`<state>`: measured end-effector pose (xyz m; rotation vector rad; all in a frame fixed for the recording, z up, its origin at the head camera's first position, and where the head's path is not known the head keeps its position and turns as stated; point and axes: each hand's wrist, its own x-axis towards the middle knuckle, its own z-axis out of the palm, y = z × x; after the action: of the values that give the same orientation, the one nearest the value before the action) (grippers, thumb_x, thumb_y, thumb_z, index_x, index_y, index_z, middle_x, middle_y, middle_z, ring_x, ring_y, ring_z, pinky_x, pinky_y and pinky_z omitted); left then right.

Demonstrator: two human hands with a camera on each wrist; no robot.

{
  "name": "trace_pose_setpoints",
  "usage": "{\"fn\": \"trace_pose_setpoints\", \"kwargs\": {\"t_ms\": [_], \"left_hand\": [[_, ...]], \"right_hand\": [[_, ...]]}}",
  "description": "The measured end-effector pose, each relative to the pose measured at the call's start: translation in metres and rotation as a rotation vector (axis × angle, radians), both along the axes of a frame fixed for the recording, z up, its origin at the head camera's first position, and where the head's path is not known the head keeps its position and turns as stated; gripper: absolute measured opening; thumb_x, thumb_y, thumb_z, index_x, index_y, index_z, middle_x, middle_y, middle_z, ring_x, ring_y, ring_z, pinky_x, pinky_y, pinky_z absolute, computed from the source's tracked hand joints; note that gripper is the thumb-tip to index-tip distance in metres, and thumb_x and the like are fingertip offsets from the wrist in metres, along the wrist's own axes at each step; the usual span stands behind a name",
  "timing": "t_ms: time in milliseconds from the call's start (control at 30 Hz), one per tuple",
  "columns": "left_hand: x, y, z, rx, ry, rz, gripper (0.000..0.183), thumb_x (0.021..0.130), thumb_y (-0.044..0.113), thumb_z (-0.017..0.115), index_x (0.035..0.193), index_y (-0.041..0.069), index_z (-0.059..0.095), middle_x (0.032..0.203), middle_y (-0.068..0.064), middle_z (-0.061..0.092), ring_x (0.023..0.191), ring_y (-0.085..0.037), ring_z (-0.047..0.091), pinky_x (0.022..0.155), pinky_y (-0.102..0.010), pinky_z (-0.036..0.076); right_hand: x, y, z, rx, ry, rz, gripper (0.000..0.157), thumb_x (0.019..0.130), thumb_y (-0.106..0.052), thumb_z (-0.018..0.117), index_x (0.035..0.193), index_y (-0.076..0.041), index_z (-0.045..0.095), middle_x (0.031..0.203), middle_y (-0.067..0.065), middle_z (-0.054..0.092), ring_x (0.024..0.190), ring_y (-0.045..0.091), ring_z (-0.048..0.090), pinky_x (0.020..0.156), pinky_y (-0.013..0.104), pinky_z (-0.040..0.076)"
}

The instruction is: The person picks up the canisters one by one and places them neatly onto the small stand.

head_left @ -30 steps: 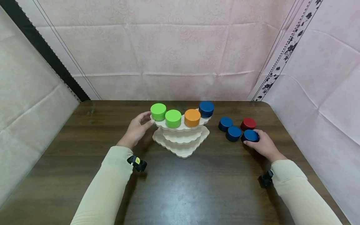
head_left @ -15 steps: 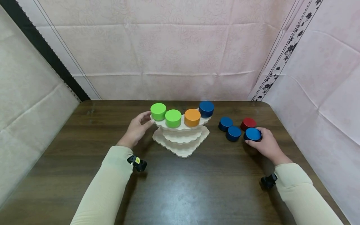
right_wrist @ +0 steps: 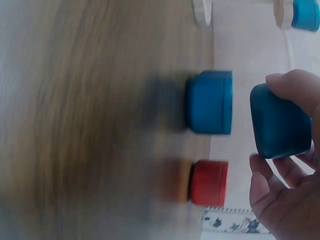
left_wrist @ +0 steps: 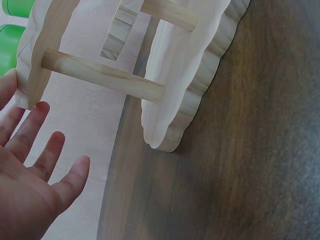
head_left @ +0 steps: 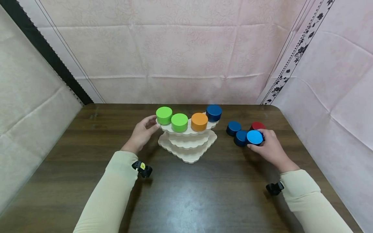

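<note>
My left hand [head_left: 141, 133] pinches the left edge of a pale wooden tiered stand [head_left: 189, 153] between thumb and forefinger, its other fingers spread loose. On the stand's scalloped top tier sit two green round tins [head_left: 179, 123], an orange round tin [head_left: 199, 122] and a blue one [head_left: 214, 113]. Round dowels [left_wrist: 102, 76] join the tiers. My right hand [head_left: 271, 147] grips a small blue round tin [right_wrist: 280, 122] by its sides, raised off the table. Below it stand two other blue tins [head_left: 233, 128] and a red tin [right_wrist: 209, 183], partly covered in the head view.
The dark wooden table [head_left: 175, 197] spreads toward me in front of the stand. Pale cloth [head_left: 186, 58] hangs behind it and along both sides, with a black floral border [head_left: 301, 48] on the right.
The right hand has lifted the blue tin from the table, first slightly right, then left over the other tins. The left hand and stand have stayed still.
</note>
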<state>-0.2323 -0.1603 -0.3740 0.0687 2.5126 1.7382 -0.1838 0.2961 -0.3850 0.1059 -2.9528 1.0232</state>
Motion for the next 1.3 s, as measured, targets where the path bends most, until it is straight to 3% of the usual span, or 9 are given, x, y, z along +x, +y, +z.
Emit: {"fn": "trace_pose_setpoints", "kwargs": {"t_ms": [533,933,1300], "left_hand": [[-0.001,0.001,-0.002,-0.001,-0.008,0.007,0.054,0.099,0.025,0.056,0.147,0.011,0.038,0.146,-0.013,0.043,0.138,-0.03,0.035,0.11,-0.05,0.033],[-0.001,0.0,-0.001,0.004,-0.004,0.011,0.053,0.098,0.025,0.057,0.147,0.012,0.039,0.144,-0.013,0.045,0.137,-0.03,0.037,0.109,-0.049,0.035],[-0.001,0.0,0.0,0.019,-0.018,0.01,0.053,0.098,0.025,0.057,0.147,0.012,0.039,0.147,-0.013,0.043,0.139,-0.032,0.034,0.108,-0.052,0.034]], "right_hand": [[0.004,-0.045,0.004,-0.073,0.011,0.065,0.072,0.083,-0.019,0.076,0.138,0.006,0.037,0.136,0.026,0.036,0.124,0.044,0.033,0.094,0.062,0.043],[-0.003,-0.081,0.004,-0.106,-0.05,0.089,0.075,0.084,-0.023,0.074,0.142,0.001,0.033,0.141,0.024,0.031,0.128,0.044,0.033,0.095,0.061,0.044],[-0.006,-0.103,0.004,-0.105,-0.015,0.129,0.071,0.084,-0.026,0.076,0.138,0.001,0.04,0.139,0.023,0.037,0.125,0.04,0.036,0.098,0.06,0.041]]}}
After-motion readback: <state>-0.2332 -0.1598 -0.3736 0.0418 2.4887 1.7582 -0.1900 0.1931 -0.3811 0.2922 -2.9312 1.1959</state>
